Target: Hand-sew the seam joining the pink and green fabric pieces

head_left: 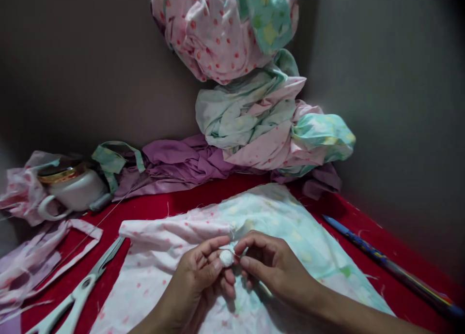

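My left hand (199, 276) pinches a small round white bundle (227, 258) between thumb and fingers, low in the middle of the head view. Close on its right, my right hand (267, 261) has thumb and forefinger pressed together on a thin thread or needle, too fine to tell which, at the bundle's edge. Beneath both hands lies a fabric piece (145, 276), pink with red dots on the left and pale green with yellow patches on the right.
Scissors (85, 283) lie partly open at the left on the red cloth (156, 205). A white cup (78, 191) stands at the back left, near fabric strips. Bunched fabric (250, 116) is piled at the back. Right of the fabric lies a blue patterned pen-like object (378, 259).
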